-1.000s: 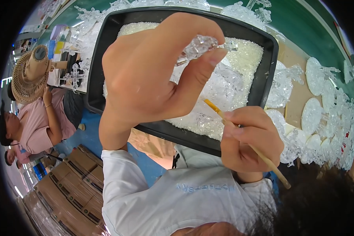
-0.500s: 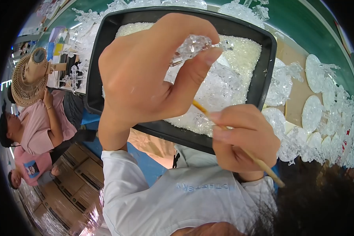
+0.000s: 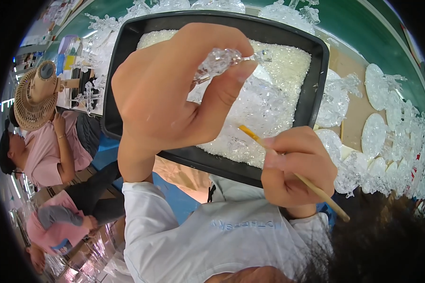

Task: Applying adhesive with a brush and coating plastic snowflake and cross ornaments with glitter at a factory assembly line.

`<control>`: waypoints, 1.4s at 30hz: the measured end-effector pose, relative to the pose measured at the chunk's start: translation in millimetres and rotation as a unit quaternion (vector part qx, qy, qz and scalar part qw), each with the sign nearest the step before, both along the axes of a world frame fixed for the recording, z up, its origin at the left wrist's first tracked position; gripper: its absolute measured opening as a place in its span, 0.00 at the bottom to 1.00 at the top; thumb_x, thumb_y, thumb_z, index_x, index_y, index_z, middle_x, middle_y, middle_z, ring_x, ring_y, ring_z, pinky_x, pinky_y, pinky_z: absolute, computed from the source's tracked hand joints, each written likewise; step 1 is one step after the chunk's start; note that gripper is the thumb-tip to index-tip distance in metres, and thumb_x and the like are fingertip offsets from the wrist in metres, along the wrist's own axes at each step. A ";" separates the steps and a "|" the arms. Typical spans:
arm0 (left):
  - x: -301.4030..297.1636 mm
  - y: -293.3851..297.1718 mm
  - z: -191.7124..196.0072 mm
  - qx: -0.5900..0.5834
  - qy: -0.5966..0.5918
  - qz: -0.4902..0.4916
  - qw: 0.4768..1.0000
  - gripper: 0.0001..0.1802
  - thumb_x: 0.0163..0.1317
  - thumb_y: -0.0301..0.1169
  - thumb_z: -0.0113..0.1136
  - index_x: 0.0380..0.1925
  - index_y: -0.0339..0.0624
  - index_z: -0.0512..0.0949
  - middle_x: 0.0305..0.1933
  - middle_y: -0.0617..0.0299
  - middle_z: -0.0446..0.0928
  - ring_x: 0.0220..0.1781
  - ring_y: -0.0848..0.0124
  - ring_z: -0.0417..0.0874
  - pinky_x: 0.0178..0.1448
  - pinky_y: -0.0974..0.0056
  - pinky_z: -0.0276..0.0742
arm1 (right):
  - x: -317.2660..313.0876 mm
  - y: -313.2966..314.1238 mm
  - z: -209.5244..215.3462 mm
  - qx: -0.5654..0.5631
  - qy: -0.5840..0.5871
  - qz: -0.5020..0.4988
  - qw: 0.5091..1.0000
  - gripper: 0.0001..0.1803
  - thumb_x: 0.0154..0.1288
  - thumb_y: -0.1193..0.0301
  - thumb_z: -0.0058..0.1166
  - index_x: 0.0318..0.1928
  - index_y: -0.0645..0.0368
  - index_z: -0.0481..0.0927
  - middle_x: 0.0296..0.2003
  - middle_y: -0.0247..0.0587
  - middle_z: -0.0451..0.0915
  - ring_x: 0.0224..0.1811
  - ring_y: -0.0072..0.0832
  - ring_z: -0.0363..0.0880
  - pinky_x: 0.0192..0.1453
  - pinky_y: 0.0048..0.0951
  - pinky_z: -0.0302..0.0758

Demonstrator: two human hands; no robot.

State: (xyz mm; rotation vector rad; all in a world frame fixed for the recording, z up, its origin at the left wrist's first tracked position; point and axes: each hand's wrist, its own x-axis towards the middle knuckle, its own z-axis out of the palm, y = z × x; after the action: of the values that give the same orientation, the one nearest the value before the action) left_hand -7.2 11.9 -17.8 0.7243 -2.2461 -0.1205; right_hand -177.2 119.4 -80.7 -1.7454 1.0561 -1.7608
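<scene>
While the left hand [image 3: 158,96] was raised over the upper middle of the frame, its thumb and fingers [image 3: 217,34] were pinching a clear faceted piece [image 3: 219,61], whose narrower end poked out to the right beyond the thumb. Lower and to the right, the right hand [image 3: 300,167] gripped a slender wooden tool [image 3: 327,200] much like a pen, its fingers bent around the shaft; the yellow tip [image 3: 247,130] pointed up and left, well apart from the pinched piece, and whether it touched anything beneath could not be told. Under both hands a black tray [image 3: 317,80] filled the upper middle, holding pale, glittering granules [image 3: 293,59] and, near its centre, a heap of clear pieces [image 3: 264,101] partly hidden behind the left hand. Along the upper right ran a green desk [image 3: 347,29], with a tan board [image 3: 356,106] on it and transparent ornaments [image 3: 374,134] with round, disc-like parts crowded to the right of the tray; more clear ornaments stood along the top of the frame. At the left a beige fan [image 3: 37,96] appeared near a co-worker in a pink shirt [image 3: 45,155], and another person in pink [image 3: 59,224] was at the lower left.
</scene>
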 end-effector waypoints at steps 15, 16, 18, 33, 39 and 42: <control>-1.0 2.4 0.7 0.018 0.010 0.003 1.000 0.07 0.62 0.23 0.65 0.35 0.27 0.80 0.24 0.57 0.82 0.24 0.75 0.84 0.27 0.76 0.75 | -4.4 0.0 -2.6 0.002 0.024 0.002 1.000 0.17 0.44 0.88 0.63 0.36 0.61 0.79 0.32 0.47 0.83 0.26 0.35 0.82 0.27 0.27 0.79; -1.0 2.2 -0.5 0.019 0.020 0.003 1.000 0.07 0.62 0.23 0.65 0.36 0.27 0.80 0.25 0.57 0.82 0.25 0.75 0.84 0.27 0.75 0.75 | -6.0 1.0 -1.6 -0.007 0.019 0.005 1.000 0.18 0.44 0.88 0.64 0.37 0.61 0.79 0.33 0.48 0.83 0.26 0.35 0.82 0.27 0.27 0.79; -0.9 2.2 -0.6 0.023 0.024 0.000 0.999 0.07 0.62 0.22 0.64 0.36 0.26 0.80 0.25 0.56 0.82 0.25 0.74 0.84 0.28 0.75 0.76 | -7.0 2.2 0.6 -0.017 0.013 0.007 1.000 0.18 0.44 0.88 0.64 0.38 0.61 0.79 0.33 0.49 0.83 0.27 0.36 0.82 0.28 0.27 0.79; -1.4 3.5 0.3 0.000 0.013 -0.004 1.000 0.09 0.61 0.26 0.67 0.34 0.29 0.81 0.26 0.58 0.83 0.23 0.77 0.82 0.27 0.75 0.76 | -3.2 -4.2 3.5 -0.030 0.090 -0.062 0.994 0.11 0.50 0.86 0.57 0.36 0.63 0.77 0.33 0.53 0.81 0.28 0.36 0.83 0.30 0.28 0.81; -1.4 4.0 0.8 0.001 0.008 0.001 1.000 0.08 0.60 0.25 0.68 0.33 0.28 0.81 0.26 0.58 0.83 0.23 0.76 0.84 0.26 0.76 0.76 | -4.3 -0.4 2.8 -0.027 0.106 -0.062 0.992 0.16 0.44 0.87 0.64 0.37 0.63 0.82 0.36 0.49 0.82 0.31 0.38 0.81 0.31 0.29 0.78; -1.0 4.1 0.8 0.000 0.009 0.002 1.000 0.08 0.60 0.24 0.67 0.33 0.28 0.81 0.27 0.58 0.84 0.24 0.75 0.85 0.26 0.76 0.76 | -1.9 -2.2 5.6 -0.030 0.122 -0.077 0.989 0.16 0.43 0.87 0.64 0.36 0.63 0.82 0.35 0.49 0.82 0.31 0.38 0.81 0.31 0.29 0.78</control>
State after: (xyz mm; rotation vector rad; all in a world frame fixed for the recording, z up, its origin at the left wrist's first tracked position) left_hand -8.2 16.1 -17.1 0.7249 -2.2273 -0.1235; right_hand -179.1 117.2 -75.1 -2.0027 1.2803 -1.7153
